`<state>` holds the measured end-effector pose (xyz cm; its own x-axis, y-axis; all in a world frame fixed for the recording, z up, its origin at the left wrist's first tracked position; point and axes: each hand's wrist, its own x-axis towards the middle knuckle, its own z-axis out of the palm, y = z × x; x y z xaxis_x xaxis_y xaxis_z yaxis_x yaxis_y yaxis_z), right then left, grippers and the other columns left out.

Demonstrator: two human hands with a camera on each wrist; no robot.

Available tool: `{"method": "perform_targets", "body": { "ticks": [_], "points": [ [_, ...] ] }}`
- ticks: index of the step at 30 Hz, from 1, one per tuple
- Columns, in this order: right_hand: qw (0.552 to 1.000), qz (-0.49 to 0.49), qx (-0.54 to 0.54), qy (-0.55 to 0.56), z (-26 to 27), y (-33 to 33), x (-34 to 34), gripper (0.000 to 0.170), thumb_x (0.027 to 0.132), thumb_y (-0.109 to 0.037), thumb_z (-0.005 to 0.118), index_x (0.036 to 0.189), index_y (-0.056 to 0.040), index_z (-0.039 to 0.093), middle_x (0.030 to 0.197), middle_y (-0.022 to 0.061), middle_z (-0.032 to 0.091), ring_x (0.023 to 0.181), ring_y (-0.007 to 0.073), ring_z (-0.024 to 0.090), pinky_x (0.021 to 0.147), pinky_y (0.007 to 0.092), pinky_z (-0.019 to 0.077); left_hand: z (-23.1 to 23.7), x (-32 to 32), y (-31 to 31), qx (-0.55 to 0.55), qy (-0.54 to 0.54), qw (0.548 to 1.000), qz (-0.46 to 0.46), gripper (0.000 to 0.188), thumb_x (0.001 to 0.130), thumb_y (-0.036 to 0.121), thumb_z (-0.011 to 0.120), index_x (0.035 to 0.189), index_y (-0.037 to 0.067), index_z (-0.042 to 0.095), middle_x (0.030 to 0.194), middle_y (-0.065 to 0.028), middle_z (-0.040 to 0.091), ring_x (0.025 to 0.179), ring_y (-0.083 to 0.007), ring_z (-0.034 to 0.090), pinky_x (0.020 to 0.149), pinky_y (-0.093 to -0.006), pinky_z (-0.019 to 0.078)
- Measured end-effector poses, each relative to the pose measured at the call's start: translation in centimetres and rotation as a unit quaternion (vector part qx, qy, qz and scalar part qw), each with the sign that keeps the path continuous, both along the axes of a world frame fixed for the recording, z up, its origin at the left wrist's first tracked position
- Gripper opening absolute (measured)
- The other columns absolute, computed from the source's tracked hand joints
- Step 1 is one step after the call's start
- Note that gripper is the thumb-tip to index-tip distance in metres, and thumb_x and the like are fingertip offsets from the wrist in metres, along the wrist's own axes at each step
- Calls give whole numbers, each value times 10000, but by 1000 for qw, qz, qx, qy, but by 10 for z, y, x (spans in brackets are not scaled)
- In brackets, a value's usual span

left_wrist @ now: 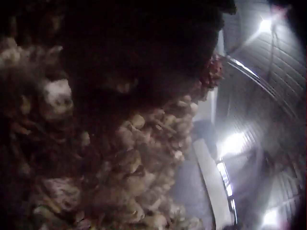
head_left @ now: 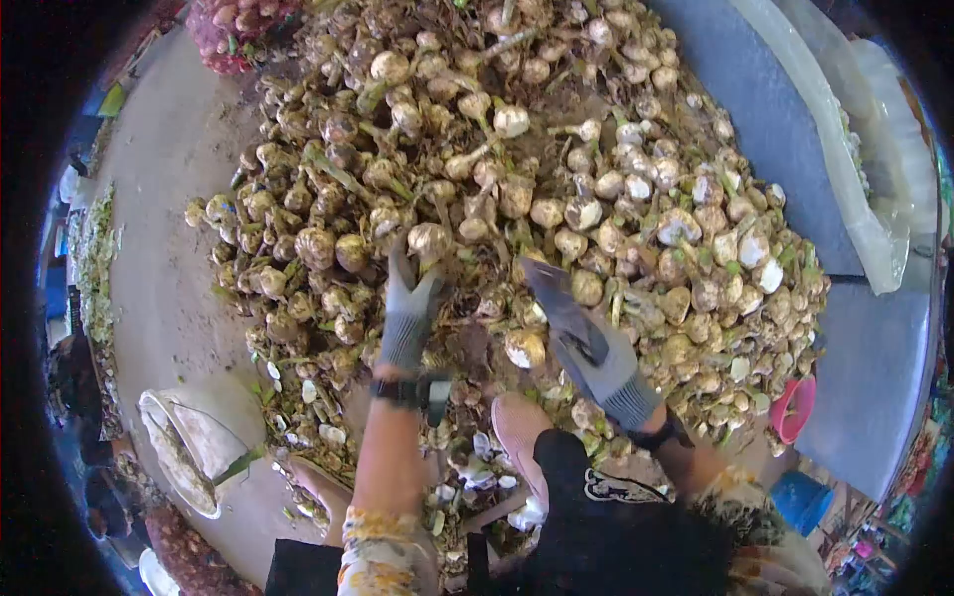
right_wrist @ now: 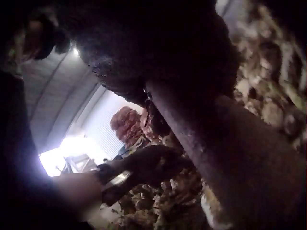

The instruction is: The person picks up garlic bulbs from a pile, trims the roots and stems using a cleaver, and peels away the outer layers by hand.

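Observation:
In the head view, the left hand point(head_left: 409, 310), in a grey knit glove, grips a garlic-like bulb point(head_left: 429, 241) with its stalk at the middle of a large heap. To its right the gloved right hand point(head_left: 600, 360) holds a dark flat blade point(head_left: 545, 278) that points up and left, apart from that bulb. The right wrist view shows a broad dark blade point(right_wrist: 192, 129) slanting down across the picture, with the hand around it mostly in shadow. Dark shapes hide the left hand's fingers in the left wrist view, where loose bulbs point(left_wrist: 132, 163) lie beyond.
The heap of bulbs point(head_left: 308, 248) spreads around both hands. A white bucket point(head_left: 221, 417) lies at the lower left, a pink container point(head_left: 792, 409) and a blue one point(head_left: 801, 501) at the lower right. A red net sack point(head_left: 224, 35) is at the top left. Cut pieces lie near the person's shoe point(head_left: 521, 437).

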<state>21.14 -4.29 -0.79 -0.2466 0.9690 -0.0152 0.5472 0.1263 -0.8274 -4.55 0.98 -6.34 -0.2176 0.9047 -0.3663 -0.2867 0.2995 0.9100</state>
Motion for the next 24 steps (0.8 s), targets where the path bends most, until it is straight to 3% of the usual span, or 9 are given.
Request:
{"method": "perform_targets", "body": {
  "ticks": [2,5,8,9,10,13,14,20,24],
  "points": [
    [994,63,66,-63,22,25,-25,282,802,-238,614,1036,-85,580,814,127,607,709,322,610,636,411,495,25,1,-38,59,-39,997,-20,695,829,-24,531,1430,61,192,1331,-106,411,1095,-182,505,899,-288,451],
    [960,152,156,-174,24,43,-53,356,730,-201,641,1059,-76,589,878,112,610,750,305,613,678,382,511,36,-3,-78,61,-15,997,-50,696,823,-22,525,1427,52,189,1314,-111,421,1083,-181,506,911,-290,437],
    [921,200,283,-176,21,35,-64,341,713,-242,640,1037,-154,581,854,70,542,739,246,591,594,365,496,65,-6,-97,-13,13,996,-83,716,818,18,554,1429,69,185,1157,-91,527,973,-161,556,825,-271,474],
    [916,213,285,-185,20,32,-67,345,708,-243,639,1037,-155,581,864,66,536,753,241,588,600,365,496,71,-6,-101,-42,27,995,-88,723,813,26,567,1428,74,189,1117,-85,550,947,-158,567,806,-270,483],
    [912,226,284,-193,20,27,-68,350,704,-244,639,1038,-156,581,873,61,530,767,236,586,606,366,497,70,-5,-102,19,-21,998,-61,724,773,68,647,1385,83,260,1025,-67,592,890,-143,590,765,-270,503],
    [915,249,231,-220,25,10,-76,350,708,-254,634,1042,-163,585,882,62,526,788,231,585,634,368,498,66,-3,-111,13,92,995,-33,696,729,100,709,1314,77,332,1019,-77,605,910,-143,599,768,-279,510],
    [915,253,238,-206,23,8,-77,351,710,-258,633,1045,-165,587,879,61,526,784,231,585,635,367,499,78,-2,-111,-6,75,996,-43,668,719,117,727,1276,77,359,1002,-81,619,919,-147,609,771,-280,513],
    [932,257,178,-186,6,-3,-72,424,687,-257,665,1088,-147,584,964,99,558,793,281,593,646,394,493,64,0,-123,-12,94,995,-30,576,733,118,706,1219,12,416,971,-78,631,908,-154,613,790,-271,502],
    [948,247,124,-160,-17,-20,-61,473,667,-252,683,1110,-126,575,981,112,565,764,308,591,643,405,487,60,12,-142,-32,-1,999,-32,492,754,111,628,1189,-28,443,1015,-96,623,889,-154,607,786,-280,491]
  ]
}}
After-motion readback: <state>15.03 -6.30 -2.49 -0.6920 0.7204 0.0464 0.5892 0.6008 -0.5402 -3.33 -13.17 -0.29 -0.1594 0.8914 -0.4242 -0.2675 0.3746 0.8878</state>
